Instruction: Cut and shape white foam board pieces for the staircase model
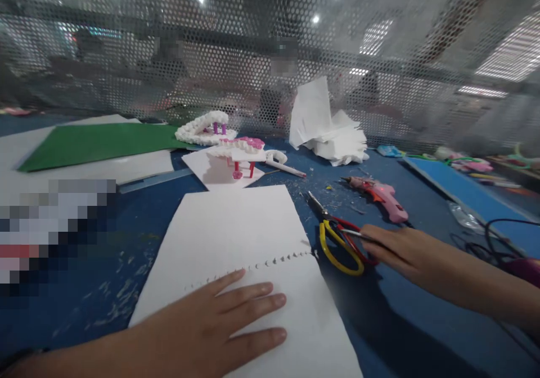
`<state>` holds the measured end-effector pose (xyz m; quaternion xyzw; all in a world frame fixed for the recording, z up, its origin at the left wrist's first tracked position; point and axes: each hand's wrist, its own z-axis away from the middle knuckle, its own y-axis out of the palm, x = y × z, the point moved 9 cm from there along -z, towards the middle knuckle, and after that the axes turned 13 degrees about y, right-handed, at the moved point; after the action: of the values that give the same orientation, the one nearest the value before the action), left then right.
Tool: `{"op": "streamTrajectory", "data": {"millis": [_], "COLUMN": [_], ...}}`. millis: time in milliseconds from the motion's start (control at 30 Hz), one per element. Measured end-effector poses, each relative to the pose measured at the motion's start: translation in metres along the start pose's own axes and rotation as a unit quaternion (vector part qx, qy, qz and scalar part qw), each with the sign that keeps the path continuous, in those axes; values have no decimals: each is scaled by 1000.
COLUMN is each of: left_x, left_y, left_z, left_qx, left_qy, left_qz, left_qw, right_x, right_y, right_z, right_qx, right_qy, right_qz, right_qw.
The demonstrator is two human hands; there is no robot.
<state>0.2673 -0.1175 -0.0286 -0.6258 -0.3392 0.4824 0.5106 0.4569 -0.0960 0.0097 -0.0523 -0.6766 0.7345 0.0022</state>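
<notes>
My left hand (223,316) lies flat with fingers spread on a white sheet (236,220). A ragged row of small raised nicks crosses the sheet just beyond my fingertips. My right hand (392,248) is closed on a slim silver tool (352,233), its kind unclear because the fingers cover most of it. Beneath and beside that tool are scissors (324,214) with one yellow and one red handle, their blades pointing away from me. Farther off lies a pink glue gun (383,195).
Small white-and-pink craft models (244,147) stand behind the sheet. Crumpled white paper (333,136) is piled at the back. Green sheet material (101,142) lies left, a blue board (472,192) right. A perforated metal screen (236,46) rises behind the blue table (105,271).
</notes>
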Motion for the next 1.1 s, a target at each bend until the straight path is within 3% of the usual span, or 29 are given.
{"op": "streamTrajectory", "data": {"millis": [100,167,267,333,467,533,733,933,1033,1100], "left_x": [0,0,1,-1,-7,-8,-9,-9,-4,5], "left_y": [1,2,1,-2,-8,-8,0,-7,-10,-13], "left_z": [-1,-1,0,-1,0,1,7,7,19,38], "left_qx": [-12,-30,-45,-27,42,58,15,-41,-19,-11], "left_qy": [-1,4,-11,-27,-69,-78,-35,-23,-56,-103], "left_qz": [18,38,65,84,98,101,110,104,106,100], "left_qw": [1000,999,997,996,992,990,993,993,993,990], "right_x": [-4,1,11,14,16,19,27,14,17,34], "right_y": [-8,-15,-23,-23,-13,-11,-21,-35,-45,-47], "right_z": [9,12,7,-2,-26,-37,-62,-109,-114,-97], "right_qx": [47,47,11,-23,-56,-44,-35,-103,-141,-135], "right_qy": [26,26,18,17,51,65,67,86,73,36], "right_qz": [-153,-253,-425,-517,-638,-659,-538,-430,-372,-338], "right_qw": [987,966,905,855,767,748,839,893,915,931]}}
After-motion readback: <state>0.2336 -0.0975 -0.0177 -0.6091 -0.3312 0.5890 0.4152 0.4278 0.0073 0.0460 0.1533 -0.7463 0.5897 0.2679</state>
